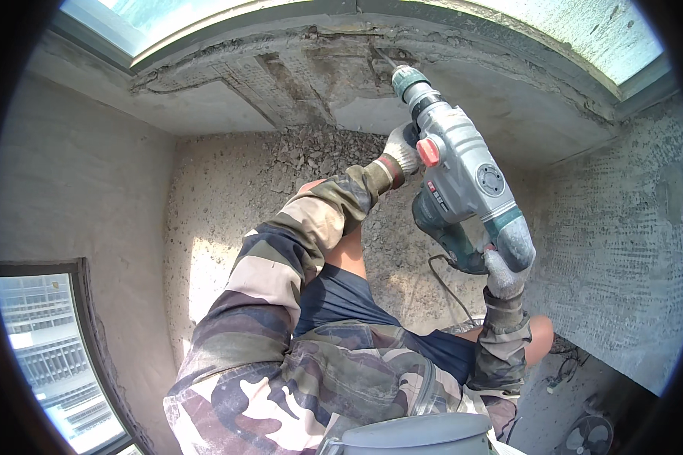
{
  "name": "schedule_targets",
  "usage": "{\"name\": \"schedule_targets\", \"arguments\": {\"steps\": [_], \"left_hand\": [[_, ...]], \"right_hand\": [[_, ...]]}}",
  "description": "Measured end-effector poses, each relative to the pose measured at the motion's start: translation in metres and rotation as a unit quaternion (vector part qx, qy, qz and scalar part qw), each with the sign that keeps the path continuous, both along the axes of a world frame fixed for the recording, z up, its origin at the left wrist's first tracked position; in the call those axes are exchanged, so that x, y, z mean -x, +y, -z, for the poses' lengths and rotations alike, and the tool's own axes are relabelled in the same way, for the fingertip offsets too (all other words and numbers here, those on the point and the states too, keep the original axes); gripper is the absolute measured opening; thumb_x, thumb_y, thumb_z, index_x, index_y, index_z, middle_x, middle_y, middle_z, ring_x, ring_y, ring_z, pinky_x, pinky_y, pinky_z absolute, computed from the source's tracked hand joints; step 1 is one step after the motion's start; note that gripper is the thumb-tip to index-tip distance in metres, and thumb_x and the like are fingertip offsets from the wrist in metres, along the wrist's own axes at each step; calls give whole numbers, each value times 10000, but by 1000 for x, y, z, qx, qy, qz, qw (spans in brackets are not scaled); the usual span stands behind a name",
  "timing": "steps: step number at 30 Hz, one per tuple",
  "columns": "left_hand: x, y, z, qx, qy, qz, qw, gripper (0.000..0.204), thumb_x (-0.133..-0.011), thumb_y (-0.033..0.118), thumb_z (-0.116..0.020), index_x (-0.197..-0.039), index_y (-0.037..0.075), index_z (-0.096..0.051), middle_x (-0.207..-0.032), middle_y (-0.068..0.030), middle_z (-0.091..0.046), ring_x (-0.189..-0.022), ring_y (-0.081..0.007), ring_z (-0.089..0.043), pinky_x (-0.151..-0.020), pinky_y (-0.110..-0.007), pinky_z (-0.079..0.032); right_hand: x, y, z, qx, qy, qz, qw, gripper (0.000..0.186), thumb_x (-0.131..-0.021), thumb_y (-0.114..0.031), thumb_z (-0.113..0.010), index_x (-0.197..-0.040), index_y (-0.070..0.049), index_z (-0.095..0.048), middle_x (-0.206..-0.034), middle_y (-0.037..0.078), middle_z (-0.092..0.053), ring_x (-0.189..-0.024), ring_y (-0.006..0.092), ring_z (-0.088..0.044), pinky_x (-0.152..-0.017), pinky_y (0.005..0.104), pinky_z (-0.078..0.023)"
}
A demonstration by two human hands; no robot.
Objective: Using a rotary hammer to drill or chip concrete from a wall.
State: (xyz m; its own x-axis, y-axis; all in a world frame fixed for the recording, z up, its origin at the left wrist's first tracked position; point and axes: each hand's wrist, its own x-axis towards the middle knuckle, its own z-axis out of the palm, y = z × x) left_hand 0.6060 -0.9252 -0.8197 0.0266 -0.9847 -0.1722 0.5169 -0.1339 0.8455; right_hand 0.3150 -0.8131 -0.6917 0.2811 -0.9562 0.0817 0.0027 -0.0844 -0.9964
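Observation:
A dusty grey and green rotary hammer drill slants up and away across the right of the head view, its bit against the broken plaster below the window. My left hand, in a white knit glove, is closed round the front of the tool behind the chuck. At the back, my gloved right hand grips the rear handle. A red round knob shows on the tool's side. The chipped wall has exposed grooves and rough patches where the bit meets it.
Rubble lies heaped at the wall's foot. A dark power cord runs over the dusty floor near my knee. Walls stand close on both sides, with a window at lower left. A small fan stands at lower right.

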Motion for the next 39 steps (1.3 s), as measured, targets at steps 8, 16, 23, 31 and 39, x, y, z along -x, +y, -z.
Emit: {"name": "schedule_targets", "arguments": {"steps": [8,16,23,31,39], "left_hand": [[12,10,-20,28,-125,2,992,382,-1059,235,-326,-1321,28,-512,-1307,-159,-593,-1188,-255,-577,-1051,-417,-458],[1,2,-8,12,-5,-4,1000,444,-1041,360,-376,-1351,70,-508,-1322,-138,-595,-1242,-261,-547,-1108,-435,-403],[-6,2,4,-53,313,-39,948,417,-1045,316,-344,-1317,55,-522,-1279,-125,-620,-1179,-275,-581,-1047,-429,-443],[-16,-4,34,37,-31,-34,998,313,-1029,203,-452,-1271,36,-556,-1234,-104,-641,-1093,-208,-609,-965,-362,-497],[-11,-1,23,-117,326,-67,936,356,-1028,288,-430,-1253,52,-572,-1178,-150,-663,-1072,-277,-644,-984,-416,-511]], "right_hand": [[13,-14,1,-8,-20,-55,998,235,-730,0,-611,-953,69,-635,-831,79,-640,-751,147,-587,-678,269,-462],[0,-11,-3,-16,-38,-30,999,253,-729,14,-634,-978,59,-630,-844,70,-638,-768,150,-609,-707,292,-495],[-1,1,4,38,28,-43,998,316,-736,21,-697,-1043,40,-627,-906,80,-672,-805,150,-635,-741,293,-508],[-2,3,28,13,20,-29,999,315,-724,-22,-724,-1022,10,-626,-860,67,-678,-799,161,-654,-741,315,-525],[-15,8,27,47,42,-47,997,383,-693,-39,-747,-1049,9,-613,-902,117,-679,-811,225,-675,-761,349,-530]]}}
